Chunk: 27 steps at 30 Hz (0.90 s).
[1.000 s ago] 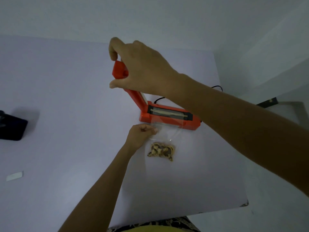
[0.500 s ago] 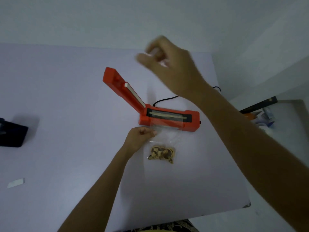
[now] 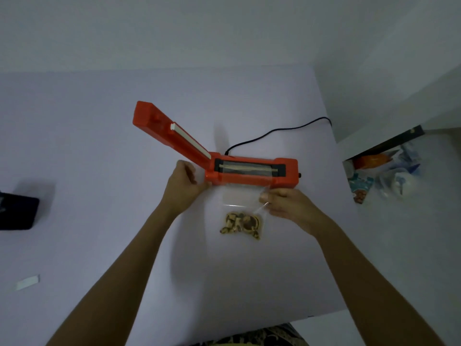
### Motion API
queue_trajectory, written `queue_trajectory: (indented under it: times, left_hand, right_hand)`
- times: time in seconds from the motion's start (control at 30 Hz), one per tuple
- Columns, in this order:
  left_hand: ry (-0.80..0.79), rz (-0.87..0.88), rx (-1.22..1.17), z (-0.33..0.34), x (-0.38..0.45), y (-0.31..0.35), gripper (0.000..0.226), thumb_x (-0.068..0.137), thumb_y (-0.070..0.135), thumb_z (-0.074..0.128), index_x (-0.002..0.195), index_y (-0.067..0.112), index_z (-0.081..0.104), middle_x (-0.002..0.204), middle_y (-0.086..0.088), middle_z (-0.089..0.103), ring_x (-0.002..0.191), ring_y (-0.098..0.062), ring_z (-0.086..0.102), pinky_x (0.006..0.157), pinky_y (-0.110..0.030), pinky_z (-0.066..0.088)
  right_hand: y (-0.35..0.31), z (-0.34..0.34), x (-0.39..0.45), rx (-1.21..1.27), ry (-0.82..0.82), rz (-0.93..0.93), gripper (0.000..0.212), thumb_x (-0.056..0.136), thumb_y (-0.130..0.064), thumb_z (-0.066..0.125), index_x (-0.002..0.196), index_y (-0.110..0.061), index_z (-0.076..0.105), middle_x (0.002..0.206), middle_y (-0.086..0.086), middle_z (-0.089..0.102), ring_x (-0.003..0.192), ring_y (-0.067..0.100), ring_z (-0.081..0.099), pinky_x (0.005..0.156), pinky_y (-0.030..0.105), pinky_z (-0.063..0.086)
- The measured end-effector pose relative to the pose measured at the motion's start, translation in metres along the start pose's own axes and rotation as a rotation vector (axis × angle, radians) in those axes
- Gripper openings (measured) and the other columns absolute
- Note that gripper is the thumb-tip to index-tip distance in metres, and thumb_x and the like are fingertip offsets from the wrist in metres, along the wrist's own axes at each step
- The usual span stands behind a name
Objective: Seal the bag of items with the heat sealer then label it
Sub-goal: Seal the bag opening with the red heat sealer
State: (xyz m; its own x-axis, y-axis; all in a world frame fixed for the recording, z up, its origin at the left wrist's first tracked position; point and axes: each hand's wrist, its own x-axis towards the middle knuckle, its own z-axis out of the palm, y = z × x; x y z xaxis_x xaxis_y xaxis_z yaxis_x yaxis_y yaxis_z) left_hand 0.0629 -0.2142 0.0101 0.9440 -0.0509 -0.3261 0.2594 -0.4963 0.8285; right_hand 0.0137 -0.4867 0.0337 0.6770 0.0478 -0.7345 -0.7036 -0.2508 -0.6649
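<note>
1. While the orange plastic heat sealer (image 3: 249, 171) sits on the pale lilac table (image 3: 99, 146), its hinged lid (image 3: 172, 132) stands raised and slants away from the sealer's left end, exposing the pale sealing strip (image 3: 248, 168) along the base.
2. The clear plastic bag (image 3: 242, 211) lies flat on the table directly in front of the sealer; its open top edge reaches the sealer's front face.
3. Small tan and brown items (image 3: 242, 224) are bunched at the closed bottom of the bag, on the side away from the sealer.
4. The left hand (image 3: 183, 188) is at the sealer's front left corner, fingers curled, pinching the bag's upper left edge.
5. The right hand (image 3: 287, 202) is below the sealer's right end, thumb and fingers pinching the bag's right edge; the film puckers there.
6. A black power cord (image 3: 277, 131) runs from the back of the sealer toward the table's far right edge.
7. A small white label strip (image 3: 27, 282) lies well to the left of the sealer, near the table's near edge.
8. A black object (image 3: 17, 211) sits far left of the sealer, cut off by the frame.
</note>
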Motion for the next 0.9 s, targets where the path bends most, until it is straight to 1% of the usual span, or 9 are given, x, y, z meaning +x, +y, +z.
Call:
queue_trajectory:
  times: [0.07, 0.13, 0.2, 0.3, 0.4, 0.57, 0.67, 0.8, 0.9]
  left_hand:
    - [-0.025, 0.149, -0.016, -0.003, 0.007, 0.002, 0.055, 0.074, 0.028, 0.081, 0.113, 0.032, 0.044, 0.116, 0.005, 0.047, 0.101, -0.014, 0.050, 0.081, -0.024, 0.047]
    - [-0.154, 0.196, 0.000, -0.004, 0.014, 0.006, 0.067, 0.075, 0.026, 0.080, 0.124, 0.044, 0.039, 0.138, 0.006, 0.038, 0.124, -0.014, 0.040, 0.100, -0.033, 0.039]
    - [-0.245, 0.168, 0.012, -0.002, 0.021, 0.006, 0.077, 0.075, 0.029, 0.080, 0.139, 0.031, 0.036, 0.146, 0.002, 0.038, 0.127, -0.011, 0.038, 0.107, -0.037, 0.034]
    - [-0.264, 0.148, 0.040, -0.002, 0.027, 0.005, 0.080, 0.070, 0.038, 0.075, 0.141, 0.023, 0.039, 0.136, 0.001, 0.052, 0.124, -0.018, 0.048, 0.108, -0.045, 0.039]
    - [-0.262, 0.163, 0.051, -0.004, 0.028, 0.004, 0.075, 0.072, 0.033, 0.077, 0.138, 0.024, 0.042, 0.131, 0.001, 0.055, 0.121, -0.021, 0.051, 0.106, -0.050, 0.042]
    - [-0.251, 0.175, 0.059, -0.002, 0.029, 0.003, 0.069, 0.077, 0.020, 0.079, 0.137, 0.025, 0.044, 0.128, 0.003, 0.056, 0.120, -0.021, 0.052, 0.105, -0.049, 0.043]
    - [-0.254, 0.179, 0.051, -0.004, 0.028, 0.006, 0.067, 0.077, 0.019, 0.078, 0.134, 0.025, 0.045, 0.125, 0.006, 0.055, 0.118, -0.020, 0.052, 0.105, -0.047, 0.043]
    - [-0.257, 0.195, 0.039, -0.003, 0.027, 0.010, 0.061, 0.078, 0.018, 0.077, 0.130, 0.026, 0.046, 0.121, 0.009, 0.054, 0.114, -0.015, 0.050, 0.105, -0.042, 0.042]
    - [-0.267, 0.186, 0.026, -0.004, 0.028, 0.009, 0.059, 0.075, 0.023, 0.079, 0.125, 0.028, 0.048, 0.121, 0.008, 0.057, 0.114, -0.015, 0.052, 0.104, -0.042, 0.043]
  right_hand:
    - [0.003, 0.006, 0.007, 0.104, -0.023, -0.049, 0.023, 0.085, -0.022, 0.072, 0.103, -0.009, 0.071, 0.109, 0.009, 0.073, 0.105, 0.027, 0.069, 0.087, 0.034, 0.056]
    - [0.004, 0.013, 0.012, 0.175, -0.047, -0.062, 0.018, 0.085, -0.020, 0.071, 0.099, -0.009, 0.070, 0.109, 0.009, 0.074, 0.105, 0.026, 0.069, 0.090, 0.036, 0.055]
    - [0.005, 0.018, 0.015, 0.262, -0.079, -0.052, 0.014, 0.086, -0.018, 0.069, 0.098, -0.011, 0.069, 0.111, 0.009, 0.074, 0.105, 0.025, 0.069, 0.094, 0.040, 0.053]
    - [0.003, 0.025, 0.015, 0.320, -0.113, -0.035, 0.023, 0.087, -0.015, 0.068, 0.110, -0.012, 0.069, 0.112, 0.008, 0.073, 0.102, 0.027, 0.070, 0.093, 0.041, 0.052]
    - [0.002, 0.031, 0.014, 0.326, -0.101, -0.034, 0.020, 0.088, -0.012, 0.067, 0.107, -0.008, 0.071, 0.107, 0.011, 0.075, 0.093, 0.025, 0.070, 0.087, 0.038, 0.054]
    - [0.003, 0.038, 0.011, 0.407, -0.067, -0.042, 0.013, 0.091, -0.008, 0.064, 0.100, -0.006, 0.073, 0.093, 0.010, 0.077, 0.085, 0.016, 0.072, 0.082, 0.031, 0.057]
    - [0.000, 0.041, 0.007, 0.449, -0.051, -0.047, 0.012, 0.090, -0.005, 0.064, 0.097, -0.005, 0.073, 0.090, 0.010, 0.077, 0.080, 0.014, 0.071, 0.078, 0.028, 0.058]
    - [-0.004, 0.042, 0.003, 0.458, -0.045, -0.053, 0.013, 0.091, -0.007, 0.063, 0.094, -0.010, 0.075, 0.090, 0.008, 0.077, 0.078, 0.013, 0.071, 0.080, 0.029, 0.056]
    - [-0.007, 0.040, 0.000, 0.480, -0.058, -0.060, 0.013, 0.091, -0.007, 0.063, 0.096, -0.009, 0.074, 0.090, 0.007, 0.077, 0.077, 0.012, 0.071, 0.076, 0.026, 0.058]
